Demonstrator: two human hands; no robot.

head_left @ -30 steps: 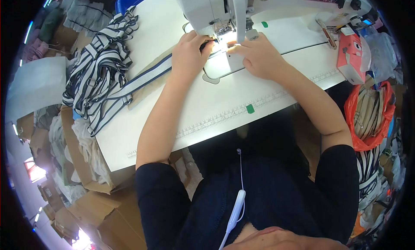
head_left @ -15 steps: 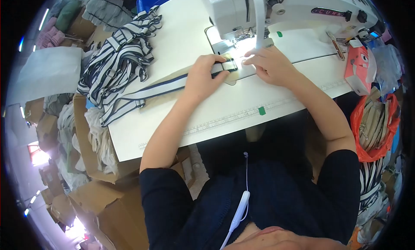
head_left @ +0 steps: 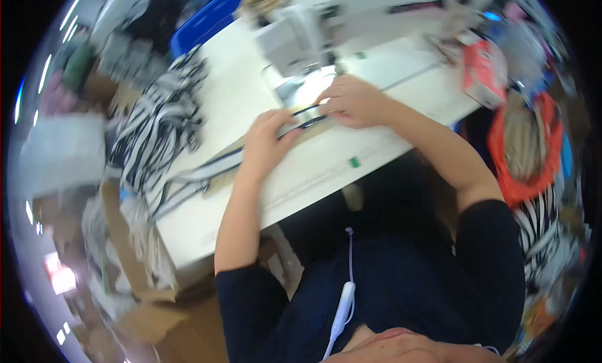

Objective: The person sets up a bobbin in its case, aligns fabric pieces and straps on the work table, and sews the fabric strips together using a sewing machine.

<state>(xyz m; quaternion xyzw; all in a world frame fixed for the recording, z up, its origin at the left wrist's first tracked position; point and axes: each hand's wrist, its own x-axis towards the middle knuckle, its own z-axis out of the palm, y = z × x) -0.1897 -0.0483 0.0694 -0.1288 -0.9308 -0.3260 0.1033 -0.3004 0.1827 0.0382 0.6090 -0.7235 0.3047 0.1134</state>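
A black-and-white striped strap (head_left: 216, 167) runs across the white sewing table and up to the sewing machine (head_left: 290, 40). My left hand (head_left: 266, 140) is closed on the strap near its end, thumb on the near side and fingers on the far side. My right hand (head_left: 357, 104) pinches the strap's end just in front of the lit needle area. The needle and presser foot are blurred, and the right fingertips are partly hidden. A tangled pile of striped straps (head_left: 153, 121) lies on the table's left side.
A blue bin (head_left: 204, 21) stands behind the table. At right are a red-pink box (head_left: 481, 74) and an orange-red bag (head_left: 495, 153) of beige pieces. Cardboard boxes (head_left: 188, 325) sit below left. A green mark (head_left: 354, 162) is near the table's front edge.
The view has tilted and blurred. My right hand, apart from the strap with its fingers near the needle before, now has come down onto the strap's end. My left hand keeps its hold.
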